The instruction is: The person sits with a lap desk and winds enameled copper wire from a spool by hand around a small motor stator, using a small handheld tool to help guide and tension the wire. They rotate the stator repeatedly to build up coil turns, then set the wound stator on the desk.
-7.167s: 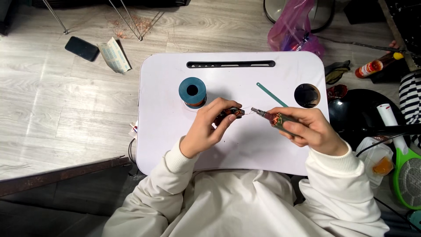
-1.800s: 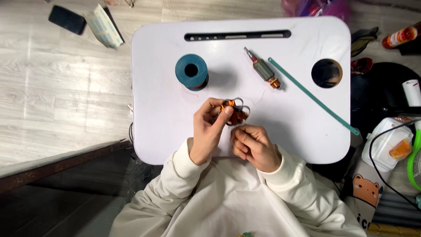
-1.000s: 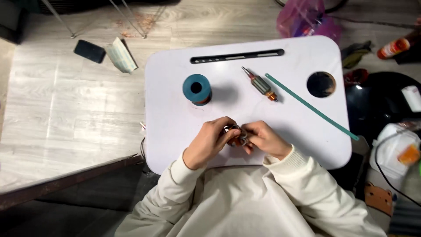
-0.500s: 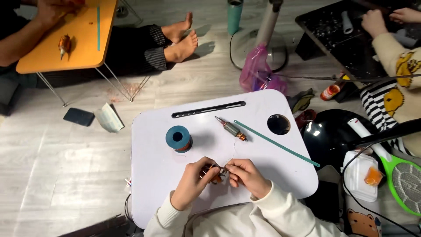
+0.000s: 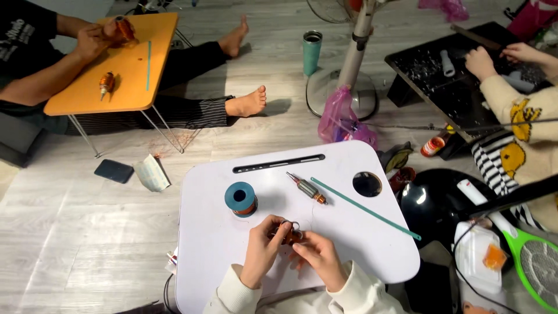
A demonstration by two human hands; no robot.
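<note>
Head view, only one available: the person's left hand [image 5: 261, 251] and right hand [image 5: 317, 260] meet over the near half of a white lap table [image 5: 215, 256], both closed in a fingertip pinch on a small copper-wound part [image 5: 290, 234] with a thin metal loop showing at its top. The part sits between the two sets of fingertips, just above the tabletop; whether it touches the surface cannot be told. On the table beyond the hands stands a blue wire spool [image 5: 241, 199], upright. To its right lies a motor armature [image 5: 307, 189] on its side, and a long green strip [image 5: 365, 209] runs diagonally from just beside the armature toward the table's right edge, its end overhanging. A round cup hole [image 5: 367, 184] is cut in the far right corner. Other people work nearby: one at an orange table [image 5: 145, 87] at upper left, another's hands at a black tray [image 5: 430, 70] at upper right. Judgement on risks: the pinch is fine and the part small, so a slip could drop it off the near edge into the lap; the fine wire could kink or snap if pulled unevenly; the overhanging strip could be knocked off by a sleeve; the armature could roll.
</note>
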